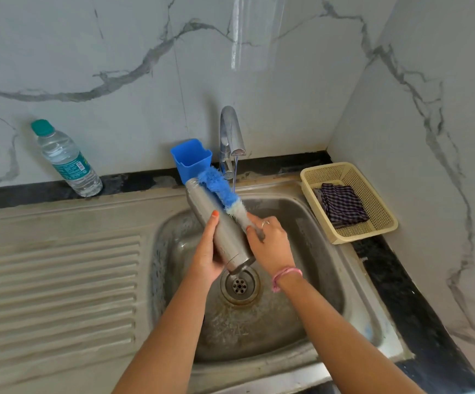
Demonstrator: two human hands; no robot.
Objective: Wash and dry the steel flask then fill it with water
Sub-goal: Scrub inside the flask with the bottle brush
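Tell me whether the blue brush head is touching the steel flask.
Touching. The head view shows the brush bristles lying against the upper side of the flask, no gap between them, with the left hand holding the flask and the right hand holding the brush handle.

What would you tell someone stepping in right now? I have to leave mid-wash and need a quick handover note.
Left hand: holds the flask tilted over the sink, mouth pointing up and away.
Right hand: holds the brush by its handle, bristles against the flask's outside near the mouth.
Tap: running a thin stream.
Cloth: folded in the basket to the right.
Water bottle: capped, on the counter at left.
Done: scrubbing underway.
Left: finish scrubbing, rinse, dry, fill.
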